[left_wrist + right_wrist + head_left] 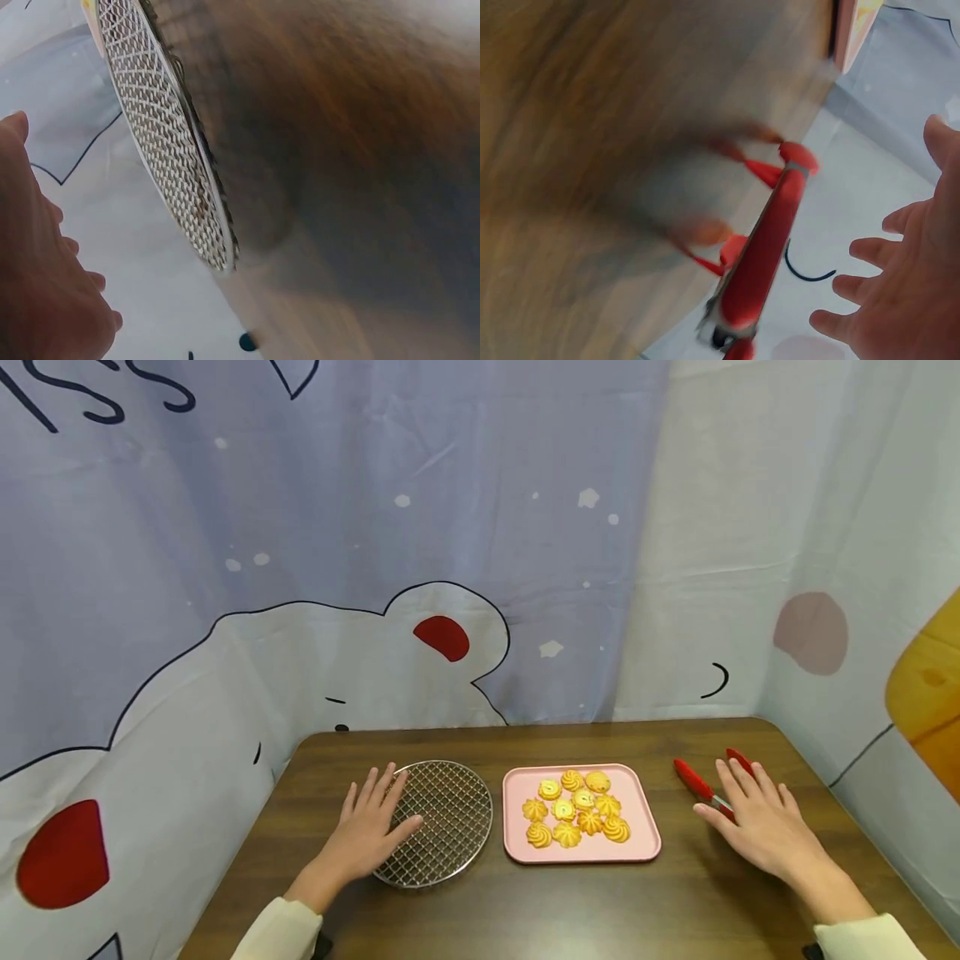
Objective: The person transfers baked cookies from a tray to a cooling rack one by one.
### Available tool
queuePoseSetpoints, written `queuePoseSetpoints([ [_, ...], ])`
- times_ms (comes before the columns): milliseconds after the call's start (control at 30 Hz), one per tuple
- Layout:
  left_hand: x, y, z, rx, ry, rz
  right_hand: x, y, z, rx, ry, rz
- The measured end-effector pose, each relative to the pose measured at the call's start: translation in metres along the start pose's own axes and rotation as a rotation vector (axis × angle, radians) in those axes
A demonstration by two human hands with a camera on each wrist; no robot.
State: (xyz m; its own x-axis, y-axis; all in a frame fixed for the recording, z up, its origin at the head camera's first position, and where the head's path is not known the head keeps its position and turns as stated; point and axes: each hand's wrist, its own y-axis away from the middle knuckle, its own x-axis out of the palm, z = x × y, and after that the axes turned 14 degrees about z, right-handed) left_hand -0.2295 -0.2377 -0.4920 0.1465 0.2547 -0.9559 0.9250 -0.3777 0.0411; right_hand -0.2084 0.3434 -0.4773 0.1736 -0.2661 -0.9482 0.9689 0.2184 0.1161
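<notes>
The tray, pink and holding 10 cookies, sits mid-table. Left of the tray lies a round wire rack; right of the tray lie red tongs.

The left hand is spread, fingers straight, over the rack's left edge; from the head view it seems to rest on or just above the mesh, and the wrist view shows a gap between palm and rack, so contact is uncertain. The right hand is also spread and gripping nothing, over the tongs' handle end, on the far side from the tray. Its fingers cover the handle, so whether they touch it cannot be told.

Risks, as I judge them: the tongs lie splayed with 2 tips apart, so a grab from this flat pose could catch only 1 arm and skid them toward the tray. The rack is light and may slide under a pressing palm, bumping the tray and jolting the cookies.

Both wrist views are blurred. The right one shows the tongs and fingers only roughly; the left one cuts off most of the rack and hand.
</notes>
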Motion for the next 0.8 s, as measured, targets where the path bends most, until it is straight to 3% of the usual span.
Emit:
queuePoseSetpoints([
  [400,0.003,0.019,0.019,-0.053,0.083,0.018,-0.001,0.016,-0.030,0.096,0.031,0.044],
  [800,0.012,0.025,0.031,-0.098,0.111,0.072,-0.005,0.022,-0.051,0.185,0.016,0.135],
])
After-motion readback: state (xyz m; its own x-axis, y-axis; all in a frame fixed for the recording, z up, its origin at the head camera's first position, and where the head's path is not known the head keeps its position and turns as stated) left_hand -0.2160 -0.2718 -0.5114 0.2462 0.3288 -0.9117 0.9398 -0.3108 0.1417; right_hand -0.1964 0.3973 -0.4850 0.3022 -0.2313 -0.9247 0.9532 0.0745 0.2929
